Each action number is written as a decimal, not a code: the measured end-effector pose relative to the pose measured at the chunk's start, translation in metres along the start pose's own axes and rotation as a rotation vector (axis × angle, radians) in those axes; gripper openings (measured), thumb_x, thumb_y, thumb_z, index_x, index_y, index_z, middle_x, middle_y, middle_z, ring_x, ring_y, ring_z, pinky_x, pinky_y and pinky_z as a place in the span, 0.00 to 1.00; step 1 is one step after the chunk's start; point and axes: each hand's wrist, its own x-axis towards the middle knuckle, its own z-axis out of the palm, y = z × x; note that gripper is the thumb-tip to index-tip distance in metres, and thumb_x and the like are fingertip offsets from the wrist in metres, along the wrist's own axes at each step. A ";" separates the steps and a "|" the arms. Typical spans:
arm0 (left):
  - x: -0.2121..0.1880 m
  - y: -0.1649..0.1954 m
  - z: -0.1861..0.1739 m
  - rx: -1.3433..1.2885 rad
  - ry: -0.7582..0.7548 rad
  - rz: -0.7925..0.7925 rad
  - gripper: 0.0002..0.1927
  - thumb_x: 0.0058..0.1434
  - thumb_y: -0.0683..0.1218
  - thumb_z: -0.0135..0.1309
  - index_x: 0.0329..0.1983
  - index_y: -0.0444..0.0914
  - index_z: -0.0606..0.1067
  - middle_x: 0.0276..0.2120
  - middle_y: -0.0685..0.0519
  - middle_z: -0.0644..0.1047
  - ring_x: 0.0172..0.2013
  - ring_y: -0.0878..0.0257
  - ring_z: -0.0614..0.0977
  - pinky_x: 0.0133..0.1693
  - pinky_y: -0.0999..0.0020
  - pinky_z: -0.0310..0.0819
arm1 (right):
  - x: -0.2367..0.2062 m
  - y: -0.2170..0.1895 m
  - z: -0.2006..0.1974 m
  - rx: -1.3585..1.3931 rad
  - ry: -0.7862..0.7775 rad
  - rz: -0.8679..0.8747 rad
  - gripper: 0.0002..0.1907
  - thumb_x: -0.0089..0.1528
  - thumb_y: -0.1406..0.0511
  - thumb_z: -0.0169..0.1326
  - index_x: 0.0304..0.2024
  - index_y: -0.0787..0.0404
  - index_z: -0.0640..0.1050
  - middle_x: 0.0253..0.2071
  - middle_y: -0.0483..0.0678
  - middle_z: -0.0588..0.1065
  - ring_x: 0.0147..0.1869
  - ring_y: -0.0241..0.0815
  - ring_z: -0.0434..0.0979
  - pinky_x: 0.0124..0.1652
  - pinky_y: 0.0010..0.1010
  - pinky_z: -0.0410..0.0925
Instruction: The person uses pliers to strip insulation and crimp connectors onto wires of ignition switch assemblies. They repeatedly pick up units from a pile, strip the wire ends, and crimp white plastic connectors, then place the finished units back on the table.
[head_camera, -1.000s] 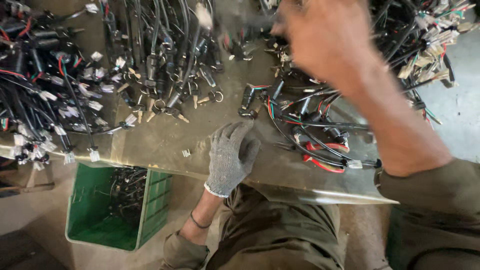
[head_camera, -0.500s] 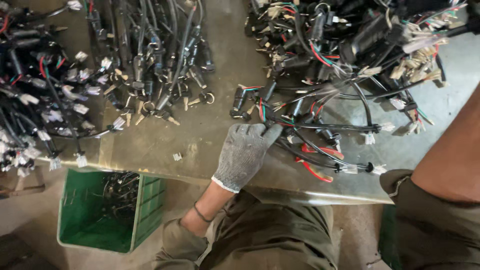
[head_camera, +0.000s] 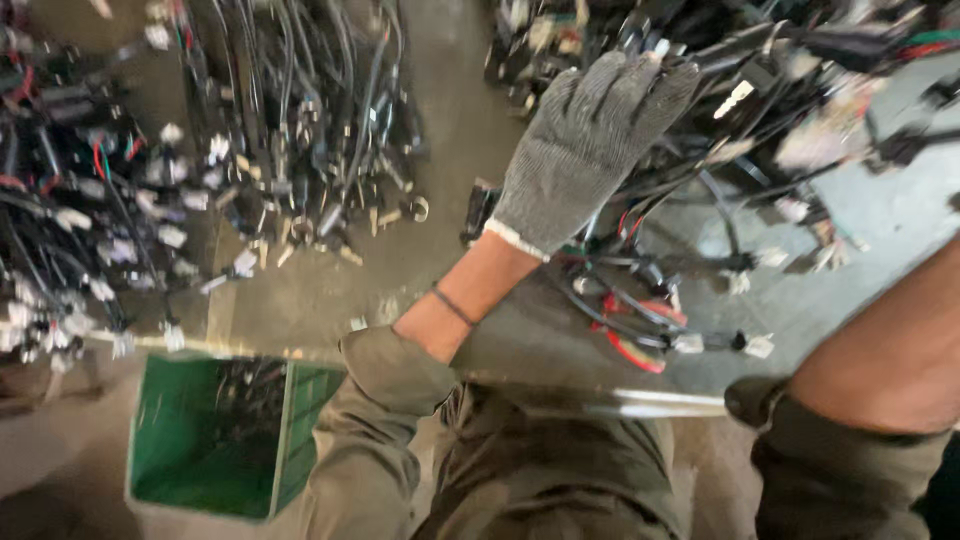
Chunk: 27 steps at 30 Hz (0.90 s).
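**Reaching into the right-hand harness pile**

I am extending my left hand (head_camera: 590, 140), in a grey knit glove, across the bench (head_camera: 450, 240) toward the tangled wire harnesses (head_camera: 760, 110) at upper right. The gloved fingers (head_camera: 640, 85) are lying nearly straight and close together, palm down, over the near edge of the tangle. They are not closing on anything that I can see; whether the fingertips are touching a wire underneath, I cannot tell.

My right hand is out of view. Only the right forearm (head_camera: 880, 360) is showing, at the lower right, so I cannot tell its grip.

The loose harness (head_camera: 640, 320), with red and black leads and white plugs, is lying just beside my left wrist, nearer the bench edge than the main tangle.

Working notes, as I judge them:
- I am aiming for one bundle only, taking it at the taped trunk, not at a plug.
- I am lifting slowly, since neighbouring leads are likely snagging.
- I am keeping clear of the second pile (head_camera: 290, 130) at centre left and the third (head_camera: 70, 210) at far left.

A green crate (head_camera: 270, 450) holding a few cables is standing on the floor below the bench, left of my knees.
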 end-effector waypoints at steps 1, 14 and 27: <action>0.006 -0.004 0.013 0.042 0.061 0.017 0.29 0.68 0.42 0.53 0.73 0.44 0.65 0.59 0.49 0.71 0.62 0.54 0.70 0.66 0.56 0.63 | 0.000 -0.004 -0.001 0.080 0.014 0.027 0.06 0.74 0.64 0.49 0.42 0.57 0.74 0.39 0.49 0.76 0.44 0.42 0.78 0.41 0.31 0.71; 0.028 -0.012 0.007 -0.309 0.079 0.199 0.14 0.69 0.46 0.55 0.55 0.41 0.72 0.39 0.54 0.70 0.47 0.56 0.73 0.59 0.56 0.66 | -0.108 0.039 0.028 0.542 -0.101 0.154 0.06 0.76 0.68 0.55 0.48 0.65 0.73 0.55 0.52 0.78 0.62 0.43 0.78 0.65 0.39 0.73; -0.012 0.007 -0.029 -0.319 -0.263 0.170 0.37 0.49 0.65 0.59 0.59 0.43 0.69 0.32 0.53 0.70 0.37 0.55 0.75 0.47 0.57 0.70 | -0.125 0.056 0.049 0.287 0.014 0.260 0.15 0.74 0.65 0.52 0.61 0.64 0.73 0.46 0.45 0.73 0.45 0.31 0.74 0.39 0.27 0.74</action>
